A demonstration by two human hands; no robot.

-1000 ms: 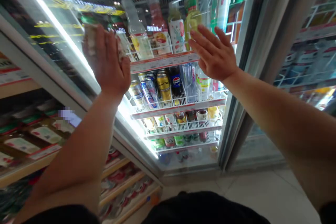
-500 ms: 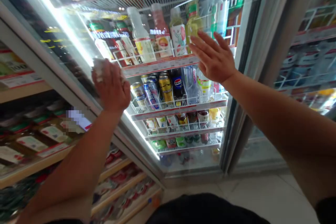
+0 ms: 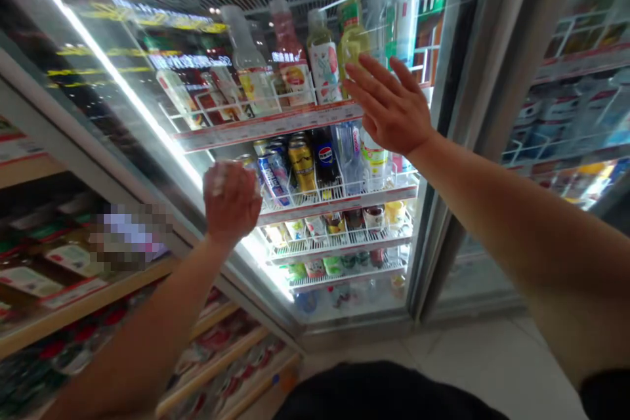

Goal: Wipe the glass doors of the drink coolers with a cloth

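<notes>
My left hand [image 3: 232,202] is closed over a crumpled white cloth [image 3: 220,182] at the left side of the glass door [image 3: 352,307], by the middle shelf. Most of the cloth is hidden beneath the fingers. Higher up and to the right, my right hand [image 3: 392,108] lies flat against the glass with its fingers spread, holding nothing. Behind it, through the glass, stands a yellow drink bottle [image 3: 352,39]. Drink cans, among them a gold can [image 3: 301,167], and a dark Pepsi bottle [image 3: 325,154] show to the right of my left hand.
A bright light strip [image 3: 105,65] runs down the cooler's left side. On the left, wooden shelves [image 3: 93,302] carry bottles and packs. Another glass-fronted cooler [image 3: 556,111] stands to the right, past a metal frame [image 3: 492,79]. Pale floor tiles [image 3: 457,348] lie below.
My left hand has moved right and down across the glass with the cloth. My right hand keeps its place on the door, while the view has shifted slightly.
</notes>
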